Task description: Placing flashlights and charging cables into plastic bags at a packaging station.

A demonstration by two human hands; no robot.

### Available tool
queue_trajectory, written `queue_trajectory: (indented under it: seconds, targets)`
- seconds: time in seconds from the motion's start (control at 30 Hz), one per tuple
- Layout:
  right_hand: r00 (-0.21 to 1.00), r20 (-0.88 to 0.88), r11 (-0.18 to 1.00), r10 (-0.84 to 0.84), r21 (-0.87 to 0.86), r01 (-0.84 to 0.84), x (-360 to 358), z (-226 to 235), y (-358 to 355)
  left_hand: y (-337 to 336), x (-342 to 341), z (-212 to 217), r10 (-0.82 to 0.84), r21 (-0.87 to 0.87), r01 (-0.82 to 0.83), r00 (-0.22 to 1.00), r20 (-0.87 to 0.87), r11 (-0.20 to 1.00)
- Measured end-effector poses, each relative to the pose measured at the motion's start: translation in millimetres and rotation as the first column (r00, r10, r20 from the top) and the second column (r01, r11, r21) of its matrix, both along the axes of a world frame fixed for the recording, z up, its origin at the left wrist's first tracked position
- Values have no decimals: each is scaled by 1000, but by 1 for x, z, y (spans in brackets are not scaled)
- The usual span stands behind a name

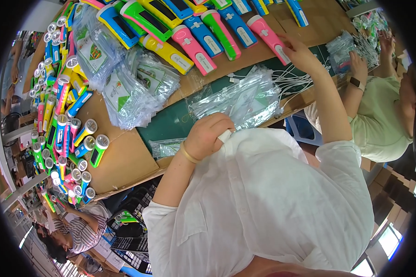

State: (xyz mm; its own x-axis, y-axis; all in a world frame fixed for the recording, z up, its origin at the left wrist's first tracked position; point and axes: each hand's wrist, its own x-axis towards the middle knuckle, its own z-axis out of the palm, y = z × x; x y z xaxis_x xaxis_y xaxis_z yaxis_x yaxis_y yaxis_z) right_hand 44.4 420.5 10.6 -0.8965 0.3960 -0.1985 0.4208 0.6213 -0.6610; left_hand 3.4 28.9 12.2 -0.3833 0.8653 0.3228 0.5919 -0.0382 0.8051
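Pinches the hem of a white shirt [268,194] tightly in the left hand [211,135], near the tabletop's [164,129] near edge. With half-curled right hand [300,54], touches a pink flashlight [269,38] beyond clear bags [245,100] along that edge; cannot tell whether grasped.

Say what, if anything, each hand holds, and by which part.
Left hand: the white shirt, by its lower front edge. Right hand: at the rightmost pink flashlight, narrow end; grip unclear.

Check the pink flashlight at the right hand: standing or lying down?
Lying down: the pink flashlight shows its full length, white label facing up, with the right hand at its near end.
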Motion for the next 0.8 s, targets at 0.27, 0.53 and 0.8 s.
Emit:
queue_trajectory:
  seconds: [0.27,0.53,0.8]
  targets:
    - [991,134,687,-11,721,-90,-13,24,-38,0,-4,1,13,38,-11,999,-48,999]
    - [987,-118,936,107,-323,-140,12,53,-73,-8,-3,-4,50,57,-47,998,-45,997]
    - [702,78,696,708,-250,-673,18,53,-145,-5,1,4,183,156,-172,981,-57,973]
